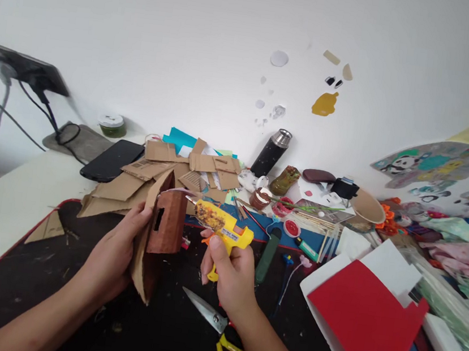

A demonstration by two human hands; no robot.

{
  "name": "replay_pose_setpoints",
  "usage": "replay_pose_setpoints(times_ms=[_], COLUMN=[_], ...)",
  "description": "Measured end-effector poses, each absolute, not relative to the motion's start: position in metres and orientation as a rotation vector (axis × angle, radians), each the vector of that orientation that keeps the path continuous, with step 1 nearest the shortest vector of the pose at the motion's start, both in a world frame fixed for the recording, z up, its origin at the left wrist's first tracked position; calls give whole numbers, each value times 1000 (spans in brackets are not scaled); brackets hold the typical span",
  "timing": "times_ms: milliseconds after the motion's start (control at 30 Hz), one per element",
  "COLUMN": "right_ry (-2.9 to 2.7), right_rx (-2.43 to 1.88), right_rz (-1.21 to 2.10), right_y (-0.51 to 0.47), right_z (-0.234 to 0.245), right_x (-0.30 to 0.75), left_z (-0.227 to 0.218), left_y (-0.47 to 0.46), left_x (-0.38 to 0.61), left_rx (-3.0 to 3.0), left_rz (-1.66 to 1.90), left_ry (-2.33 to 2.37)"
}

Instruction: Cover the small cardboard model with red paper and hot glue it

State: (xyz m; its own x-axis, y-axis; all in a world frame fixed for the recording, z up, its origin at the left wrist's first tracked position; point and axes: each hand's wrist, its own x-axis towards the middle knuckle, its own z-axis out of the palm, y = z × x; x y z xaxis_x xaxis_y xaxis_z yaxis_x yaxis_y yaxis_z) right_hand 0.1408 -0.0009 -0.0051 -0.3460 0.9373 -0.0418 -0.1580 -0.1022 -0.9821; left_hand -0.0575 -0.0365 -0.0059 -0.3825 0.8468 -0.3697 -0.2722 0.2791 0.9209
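Observation:
My left hand (123, 247) is closed on a small cardboard house (168, 221), which has a brown-painted wall with a rectangular cut-out and a bare cardboard panel on its left. In my right hand (233, 275) is a yellow glue gun (218, 222) with brownish smears on its barrel. Its nozzle points left and lies at the top edge of the brown wall; whether it touches cannot be made out. Below the glue gun, scissors (215, 316) with yellow handles rest on the dark mat, partly behind my right forearm.
Cut cardboard pieces (130, 188) are piled at the back left beside a black phone-like slab (113, 159). A black flask (271, 153), small jars and a green cutter (268, 255) stand or lie behind and right. Red card (366, 322) covers the right side.

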Motion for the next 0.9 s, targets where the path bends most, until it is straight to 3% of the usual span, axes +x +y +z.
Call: replay_pose_setpoints(times_ms=[133,467,900], right_ry=[-1323,-1351,-1347], right_rx=[-1029,-1082,-1140], right_rz=[1574,1523,1512], right_y=[-5,-12,-9], right_z=[-12,-23,-19], right_x=[143,150,152], left_z=[-6,-18,-17], left_y=[-39,-48,-47], left_x=[-57,-60,-59], left_rx=[389,841,846], left_rz=[1419,1351,1361], left_ry=[1424,1491,1556])
